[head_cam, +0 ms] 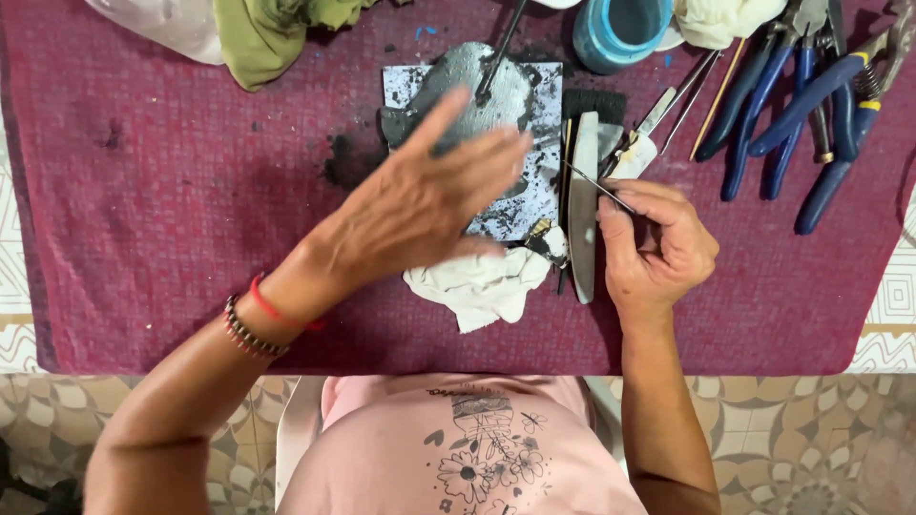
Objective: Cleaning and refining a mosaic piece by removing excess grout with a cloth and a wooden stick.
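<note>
Overhead view of your two hands at work on a tabletop (143, 238) covered by a dark red cloth. Your right hand (656, 250) has its fingers (637, 202) closed in a pinch on a thin metal tool (596, 184), whose fine tip points up and left, across the top of a long grey file-like bar (583, 205) lying just beside the hand. Your left hand (420, 205) is spread open, fingers extended and slightly blurred, holding nothing; it hovers over a soot-stained white tile (520, 205) and partly covers it. A grey metal sheet (477, 91) lies on the upper part of the tile. A crumpled white rag (482, 286) rests just below the tile, under your left palm. Your left wrist carries a red cord and a beaded bracelet (250, 334). Along the far edge sit a blue cup (620, 33), an olive-green cloth (262, 38) and a white wad of fabric (720, 19). At upper right, well apart from your hands, lie several blue-handled pliers (811, 100).
</note>
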